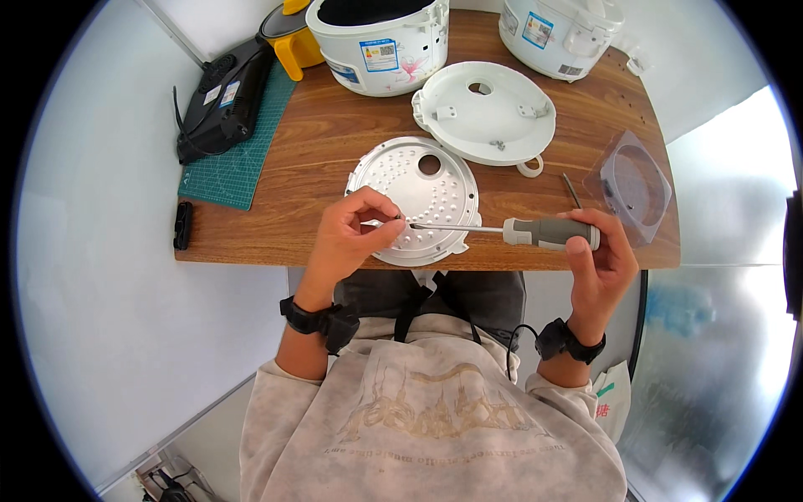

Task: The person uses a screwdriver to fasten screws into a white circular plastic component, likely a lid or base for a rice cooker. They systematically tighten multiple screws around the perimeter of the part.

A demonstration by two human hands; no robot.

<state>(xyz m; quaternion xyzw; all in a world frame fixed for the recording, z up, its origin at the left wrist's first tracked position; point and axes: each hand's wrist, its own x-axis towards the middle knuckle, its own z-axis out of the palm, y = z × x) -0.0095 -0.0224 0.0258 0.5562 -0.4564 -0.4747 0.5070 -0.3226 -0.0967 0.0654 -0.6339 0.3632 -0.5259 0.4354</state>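
My right hand (609, 251) is closed round the grey handle of a screwdriver (548, 232), whose shaft points left. The screwdriver's tip meets the fingertips of my left hand (353, 230). These are pinched together on a small dark piece, too small to name. Beneath both lies a round silver metal plate (458, 188) with raised dimples and one large hole, near the table's front edge. Just behind it, a white round lid (460, 134) rests with its inner side up, slightly overlapping the plate. A few small metal bits (498, 145), seemingly screws, sit inside the lid.
Two white rice cookers (343, 38) (577, 42) stand at the back of the wooden table (309, 142). A clear plastic tray (657, 197) and a thin metal rod (571, 191) lie right. On the left are a green cutting mat (217, 184), a black device (222, 113) and a yellow-handled pot (294, 52).
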